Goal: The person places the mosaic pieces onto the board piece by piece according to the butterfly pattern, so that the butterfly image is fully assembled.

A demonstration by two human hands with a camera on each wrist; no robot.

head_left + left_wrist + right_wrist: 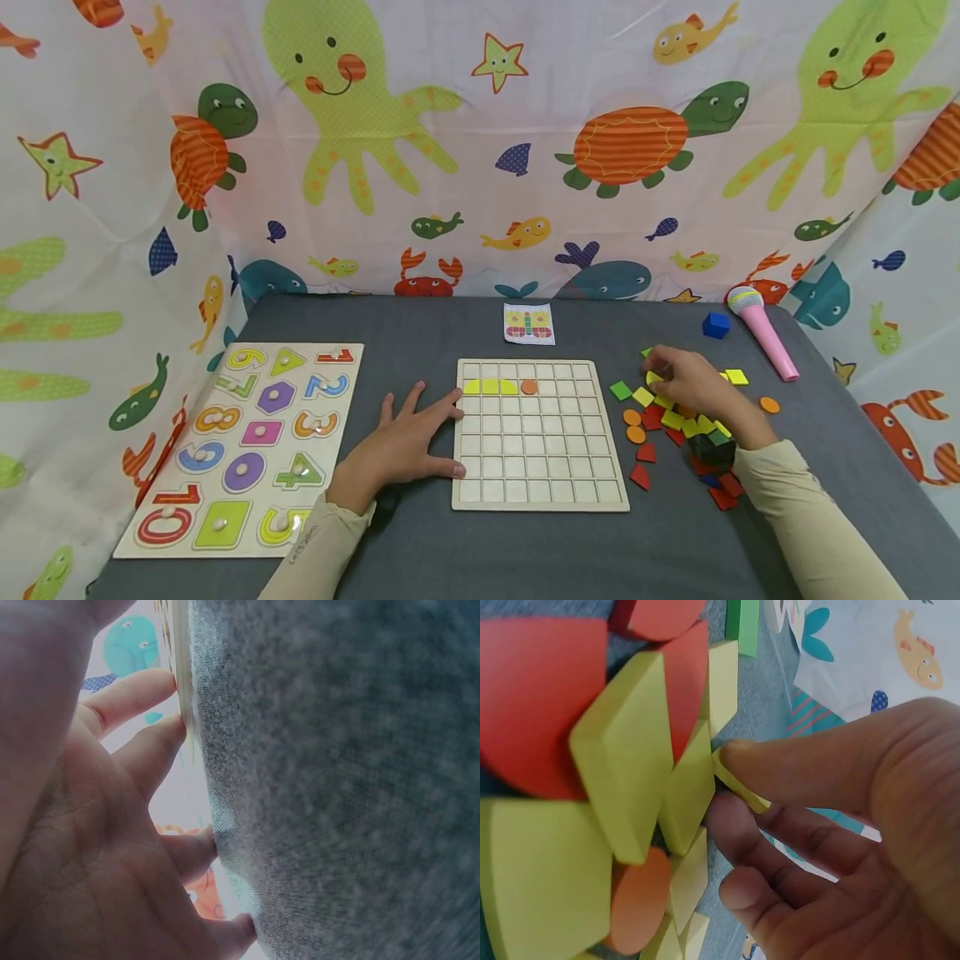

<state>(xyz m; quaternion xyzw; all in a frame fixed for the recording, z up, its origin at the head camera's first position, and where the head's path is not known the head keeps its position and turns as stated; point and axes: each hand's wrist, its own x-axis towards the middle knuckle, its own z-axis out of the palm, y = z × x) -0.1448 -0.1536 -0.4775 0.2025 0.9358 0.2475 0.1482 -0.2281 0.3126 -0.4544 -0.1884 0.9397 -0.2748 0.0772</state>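
A wooden grid board point(540, 450) lies mid-table. In its second row sit several yellow tiles point(490, 387) and one orange round tile point(528, 387). My left hand point(401, 442) is spread at the board's left edge, thumb and forefinger touching it; in the left wrist view its fingertips point(169, 682) meet the edge. Over the loose tiles on the right, my right hand point(693, 383) pinches a small yellow tile point(739, 782) between thumb and fingers. Beneath and beside it are yellow, red, orange and green tiles, such as a red tile point(640, 477) and a green tile point(620, 390).
A number-and-shape puzzle board point(255, 467) lies at the left. Behind the grid is a butterfly pattern card point(528, 324). A blue cube point(716, 325) and a pink toy microphone point(765, 333) lie at the back right. A sea-animal curtain point(465, 100) surrounds the table.
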